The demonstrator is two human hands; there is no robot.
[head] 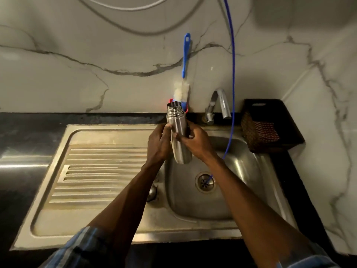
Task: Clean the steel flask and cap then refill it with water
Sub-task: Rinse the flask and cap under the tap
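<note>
Flask [178,132]: steel, uncapped, tilted, mid-frame above sink basin [241,151].
Left hand [158,144]: grip wrapped on flask body.
Right hand [195,142]: grip clasped on flask's other side.
Brush [185,55]: blue-handled, behind flask, against wall.
Tap [220,103]: right of flask.

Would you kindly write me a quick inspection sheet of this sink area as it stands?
Surface: steel sink with ribbed drainboard, dark counter.
Job's things: steel flask, uncapped, held over the basin; cap not identified.
Clutter: bottle brush leaning on the wall; dark basket right of the tap.
Grippers: left hand and right hand both grip the flask.
Cables: blue tube runs down into the drain; white cable on the wall.
Surroundings: marble wall; tap, no water seen.
</note>
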